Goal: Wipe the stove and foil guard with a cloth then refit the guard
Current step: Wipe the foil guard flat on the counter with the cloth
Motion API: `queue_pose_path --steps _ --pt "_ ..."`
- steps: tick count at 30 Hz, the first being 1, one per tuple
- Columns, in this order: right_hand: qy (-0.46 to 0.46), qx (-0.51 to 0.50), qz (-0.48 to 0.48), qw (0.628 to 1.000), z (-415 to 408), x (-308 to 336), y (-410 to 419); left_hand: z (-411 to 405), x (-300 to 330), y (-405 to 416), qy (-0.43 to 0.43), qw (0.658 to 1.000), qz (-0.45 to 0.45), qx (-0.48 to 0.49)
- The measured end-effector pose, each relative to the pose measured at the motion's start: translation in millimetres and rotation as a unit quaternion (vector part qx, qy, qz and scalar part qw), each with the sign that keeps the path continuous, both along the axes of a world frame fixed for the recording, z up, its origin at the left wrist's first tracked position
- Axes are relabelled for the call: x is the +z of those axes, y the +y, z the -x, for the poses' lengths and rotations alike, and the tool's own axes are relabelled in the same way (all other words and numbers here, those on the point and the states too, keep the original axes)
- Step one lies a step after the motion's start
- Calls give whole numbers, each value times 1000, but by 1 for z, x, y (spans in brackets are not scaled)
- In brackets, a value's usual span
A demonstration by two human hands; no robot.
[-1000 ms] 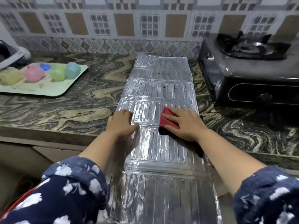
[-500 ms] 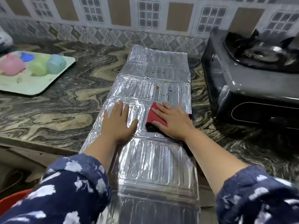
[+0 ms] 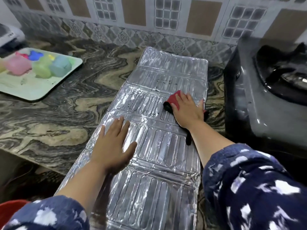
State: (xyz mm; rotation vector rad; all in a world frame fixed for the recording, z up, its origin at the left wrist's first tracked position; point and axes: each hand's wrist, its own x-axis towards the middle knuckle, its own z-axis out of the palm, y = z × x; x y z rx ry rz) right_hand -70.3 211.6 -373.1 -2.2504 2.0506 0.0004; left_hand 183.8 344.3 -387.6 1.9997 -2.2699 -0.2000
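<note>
Pressing cloth (image 3: 173, 99) nr guard (image 3: 159, 146) R edge.

foil guard (image 3: 159, 156) on counter (image 3: 66, 117), stove (image 3: 259, 90) right

Place: a home kitchen
Evidence: patterned tiled wall (image 3: 166, 19), swirled marble countertop (image 3: 66, 117), black gas stove (image 3: 265, 97)

No legible text, label, brand or number seen. Dark marks on white appliance (image 3: 10, 35), far left, too blurred to read.
</note>
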Motion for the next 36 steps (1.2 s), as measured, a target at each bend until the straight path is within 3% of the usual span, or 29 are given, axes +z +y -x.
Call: queue_pose_path --steps 3,11,15,19,22,27,36 --pt "0 4 -11 1000 -9 2 -10 1 0 0 1 1000 2 2" --pt "-78 224 -3 971 -80 2 51 1 4 4 -28 999 -20 -4" --pt "-62 266 -10 962 -86 5 45 -1 8 8 -7 1000 -20 8" --pt "-7 343 -1 939 -79 14 15 -1 19 -20 21 994 62 85" --pt "-9 392 15 920 -77 9 6 -8 13 -37 -18 994 10 104" --pt "-34 370 0 928 -98 0 -19 -14 1 -40 -35 994 -10 100" --pt "-21 206 7 978 -114 -1 -88 -12 7 -39 -35 993 -15 108"
